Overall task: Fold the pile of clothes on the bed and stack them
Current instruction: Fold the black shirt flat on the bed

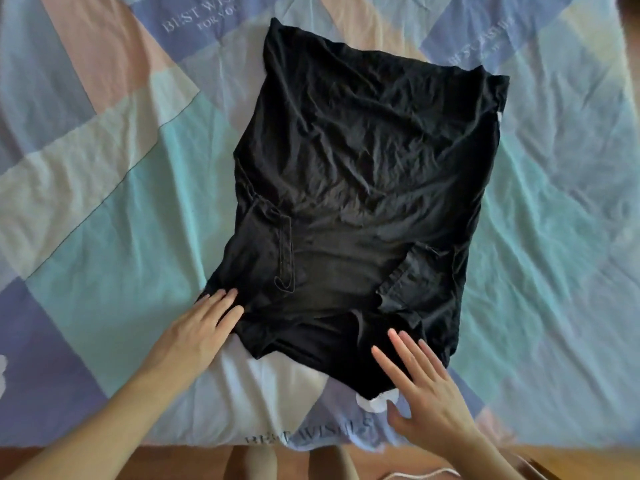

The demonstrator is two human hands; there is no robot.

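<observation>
Patchwork bedspread (104,209) is covered by a black garment (363,202), pressed by flat-fingered left hand (197,327) and right hand (422,386).

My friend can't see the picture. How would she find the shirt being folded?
Look at the bed with the pastel patchwork quilt. In its middle lies the black shirt, spread flat with its sleeves folded inward. Both hands, left and right, rest at its near edge, and it is the only dark thing on the pale cover.
</observation>
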